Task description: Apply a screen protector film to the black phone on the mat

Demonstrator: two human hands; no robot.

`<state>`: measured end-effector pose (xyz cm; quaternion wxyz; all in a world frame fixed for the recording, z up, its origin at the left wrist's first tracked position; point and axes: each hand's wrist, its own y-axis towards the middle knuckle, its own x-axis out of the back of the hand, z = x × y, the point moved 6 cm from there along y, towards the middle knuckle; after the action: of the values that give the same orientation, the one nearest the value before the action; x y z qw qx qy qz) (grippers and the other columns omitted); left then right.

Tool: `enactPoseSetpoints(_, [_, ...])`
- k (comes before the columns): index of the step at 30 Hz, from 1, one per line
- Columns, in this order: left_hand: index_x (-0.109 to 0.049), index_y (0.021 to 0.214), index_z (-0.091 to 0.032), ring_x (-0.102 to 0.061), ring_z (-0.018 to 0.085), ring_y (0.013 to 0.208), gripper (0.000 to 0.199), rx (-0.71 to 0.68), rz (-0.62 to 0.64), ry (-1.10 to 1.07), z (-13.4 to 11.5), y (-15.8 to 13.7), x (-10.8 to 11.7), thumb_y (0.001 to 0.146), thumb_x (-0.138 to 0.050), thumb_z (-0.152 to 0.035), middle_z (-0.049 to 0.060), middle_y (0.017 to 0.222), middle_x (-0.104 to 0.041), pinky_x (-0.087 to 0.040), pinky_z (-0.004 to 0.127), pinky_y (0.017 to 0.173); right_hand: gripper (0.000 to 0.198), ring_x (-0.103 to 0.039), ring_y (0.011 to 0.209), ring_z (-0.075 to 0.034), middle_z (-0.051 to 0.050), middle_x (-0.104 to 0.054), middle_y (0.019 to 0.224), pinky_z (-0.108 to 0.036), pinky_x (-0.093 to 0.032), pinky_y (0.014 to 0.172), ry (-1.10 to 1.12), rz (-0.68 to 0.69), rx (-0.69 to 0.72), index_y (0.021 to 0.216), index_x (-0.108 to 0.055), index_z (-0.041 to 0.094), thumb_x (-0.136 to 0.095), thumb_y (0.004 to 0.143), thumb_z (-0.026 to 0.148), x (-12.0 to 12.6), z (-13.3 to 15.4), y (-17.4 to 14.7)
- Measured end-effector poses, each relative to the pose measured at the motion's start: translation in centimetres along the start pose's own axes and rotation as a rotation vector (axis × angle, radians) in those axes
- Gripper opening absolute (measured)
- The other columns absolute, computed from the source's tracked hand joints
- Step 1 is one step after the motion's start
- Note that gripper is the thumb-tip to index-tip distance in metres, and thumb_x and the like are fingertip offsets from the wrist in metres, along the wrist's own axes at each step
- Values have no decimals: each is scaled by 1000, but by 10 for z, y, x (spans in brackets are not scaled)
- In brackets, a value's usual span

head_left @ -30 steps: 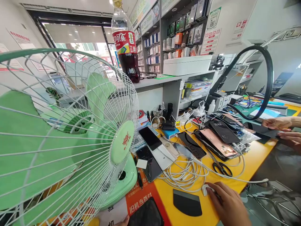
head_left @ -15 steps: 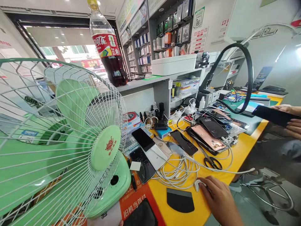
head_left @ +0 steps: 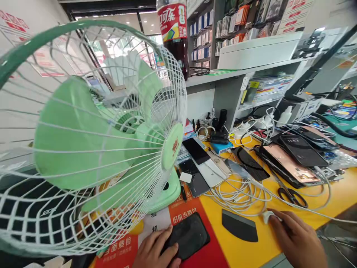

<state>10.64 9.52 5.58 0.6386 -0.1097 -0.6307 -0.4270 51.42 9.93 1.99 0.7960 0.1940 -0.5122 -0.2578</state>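
A phone (head_left: 192, 235) is steadied — presumably against sliding — under the left hand (head_left: 156, 248), fingers spread. Near the worktop's edge (head_left: 258, 254), a white wad (head_left: 267, 216) is pinched in the right hand (head_left: 299, 238).

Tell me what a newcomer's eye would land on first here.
Probably the big green fan, filling the left of the view. Next comes the red-labelled cola bottle on the grey shelf at the top. Lower down, the left hand touches a black phone on the red sheet, while the right hand holds a small white piece at the yellow table.
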Motion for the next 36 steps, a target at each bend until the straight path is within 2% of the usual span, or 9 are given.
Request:
enactPoseSetpoints(7, [-73, 104, -33, -69, 20, 104, 17, 96, 101, -90, 1, 4, 6, 88, -68, -39, -1, 130, -71, -60, 29, 81, 37, -68, 67, -20, -6, -72, 86, -34, -51, 61, -69, -100, 45, 96, -71, 23, -48, 98, 52, 21, 32, -2])
enactPoseSetpoints(12, [-72, 104, -32, -67, 21, 105, 18, 160, 109, -136, 0, 5, 8, 86, -72, -39, -2, 130, -71, -59, 32, 82, 16, -69, 78, -19, -5, -71, 89, -31, -53, 74, 94, -23, 323, 109, -67, 24, -57, 97, 30, 15, 101, -12])
enactPoseSetpoints(17, [-72, 102, -32, -67, 22, 106, 19, 217, 96, -171, -1, 5, 9, 84, -76, -38, -2, 129, -71, -59, 34, 82, 18, -65, 79, -17, -3, -69, 89, -30, -50, 76, 260, 133, 570, 111, -66, 22, -57, 96, 17, -14, 175, -22])
enactPoseSetpoints(20, [-71, 103, -33, -67, 22, 108, 20, 254, 91, -190, -1, 6, 10, 85, -75, -40, -4, 130, -71, -59, 35, 83, 13, -61, 78, -17, -3, -68, 88, -31, -45, 76, 276, 153, 521, 106, -64, 21, -56, 97, 16, -28, 194, -14])
enactPoseSetpoints(24, [-69, 103, -33, -68, 23, 108, 24, 277, 90, -205, -3, 5, 8, 82, -78, -43, -4, 131, -71, -60, 37, 84, 17, -56, 76, -19, -2, -65, 84, -33, -38, 72, 231, 284, 434, 95, -65, 24, -51, 98, 15, -52, 216, -13])
enactPoseSetpoints(27, [-68, 105, -32, -68, 24, 109, 28, 295, 100, -205, -5, 1, 3, 81, -79, -41, -3, 133, -70, -59, 39, 88, 19, -54, 75, -19, 0, -64, 79, -33, -34, 70, 286, 386, 376, 83, -63, 24, -56, 91, 9, -72, 240, -22])
enactPoseSetpoints(30, [-66, 108, -29, -67, 25, 110, 31, 310, 112, -207, -6, -3, 0, 81, -79, -37, -2, 133, -70, -59, 40, 91, 18, -54, 75, -18, 2, -64, 79, -33, -32, 70, 366, 440, 422, 76, -62, 25, -63, 84, 8, -80, 256, -26])
enactPoseSetpoints(32, [-65, 102, -28, -67, 24, 111, 26, 314, 115, -212, -7, -4, 0, 82, -78, -37, -2, 134, -69, -58, 40, 91, 17, -53, 78, -18, 2, -65, 79, -33, -31, 71, 364, 476, 438, 77, -64, 25, -66, 83, 10, -80, 252, -20])
enactPoseSetpoints(36, [-63, 90, -27, -68, 24, 109, 21, 288, 99, -200, -7, -2, 2, 84, -75, -42, -3, 135, -69, -60, 40, 86, 15, -52, 81, -21, 0, -64, 79, -35, -30, 73, 277, 457, 334, 82, -67, 26, -64, 89, 13, -75, 229, -1])
